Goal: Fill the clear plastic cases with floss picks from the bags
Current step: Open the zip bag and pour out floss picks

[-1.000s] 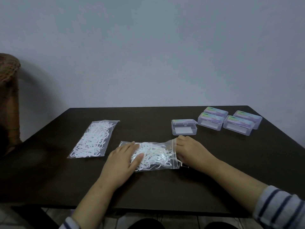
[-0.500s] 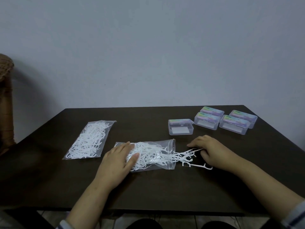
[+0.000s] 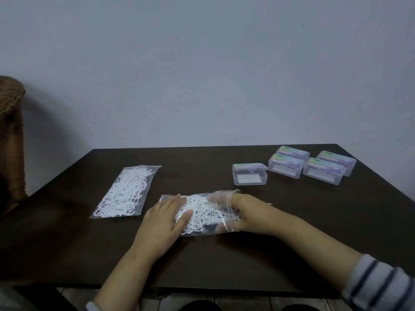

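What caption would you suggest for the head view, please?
Right hand reaches into the open bag of floss picks while the left hand presses it flat.

Both my hands are low at the middle of the view, one flat, one buried to the wrist.

My left hand (image 3: 165, 217) lies palm down with its fingers (image 3: 183, 218) straight and spread loosely, pressing flat; its bare forearm runs back toward the lower edge of the view. My right hand (image 3: 226, 211) reaches in from the right, its front part seen only through clear film, so I cannot tell how those fingers are curled. The right wrist sits low and level, and the forearm ends in a striped sleeve (image 3: 379, 286) at the lower right corner.
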